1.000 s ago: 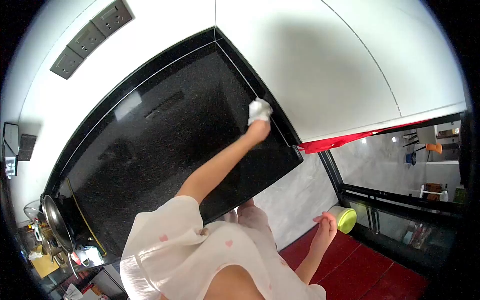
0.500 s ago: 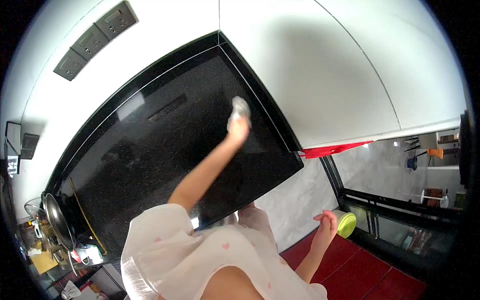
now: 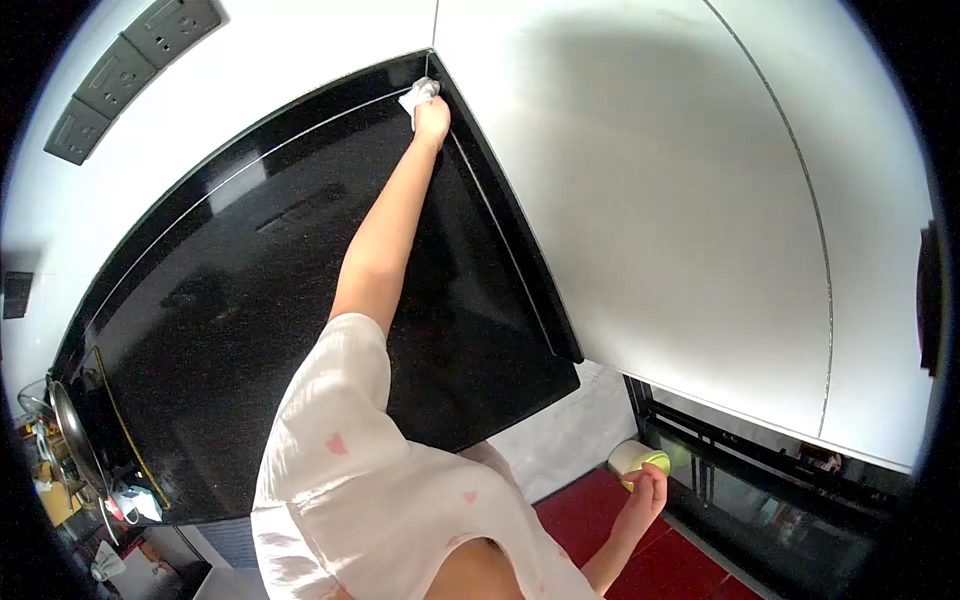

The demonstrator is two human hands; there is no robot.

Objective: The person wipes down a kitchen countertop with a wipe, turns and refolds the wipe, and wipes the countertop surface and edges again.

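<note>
My left hand is closed around a crumpled white cloth. It presses the cloth into the far corner of the black countertop, where the raised back edge meets the side edge. My left arm is stretched out long over the counter. Low on the right, my right hand hangs in the air beside my body, its fingers loosely bent and apart with nothing seen in them. Behind its fingertips, on the floor, is a pale bin with a lime-green rim.
A frying pan and kitchen clutter lie at the far left, beyond a yellow strip. Wall sockets are above the back edge. White tiled wall borders the counter's right side. Red floor tiles lie below.
My left hand has carried the cloth from the counter's right part up into the far corner, straightening the arm. The view has shifted, and my right hand now overlaps the bin's rim.
</note>
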